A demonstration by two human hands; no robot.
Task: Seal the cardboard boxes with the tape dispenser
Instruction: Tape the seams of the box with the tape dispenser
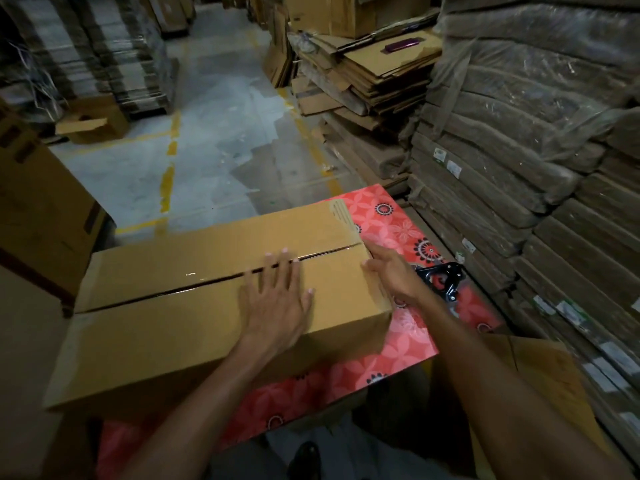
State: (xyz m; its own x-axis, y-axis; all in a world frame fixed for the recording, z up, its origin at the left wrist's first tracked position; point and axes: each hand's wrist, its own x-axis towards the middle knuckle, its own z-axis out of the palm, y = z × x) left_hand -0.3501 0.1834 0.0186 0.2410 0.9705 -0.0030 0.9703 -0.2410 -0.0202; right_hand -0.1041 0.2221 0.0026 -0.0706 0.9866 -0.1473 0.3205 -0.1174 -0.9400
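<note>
A long brown cardboard box (180,327) lies on a table with a red flowered cover (391,220). Its two top flaps meet along a dark centre seam. My left hand (277,299) rests flat on the top, fingers spread across the seam. My right hand (394,271) presses with open fingers against the box's right end, at the top edge. The black tape dispenser (445,277) lies on the cover just right of my right hand, touched by neither hand.
Wrapped bundles of flat cardboard (536,168) are stacked high along the right. Loose flattened cartons (377,71) pile up behind the table. A large box (38,209) stands at the left, a small open box (93,124) on the concrete floor beyond.
</note>
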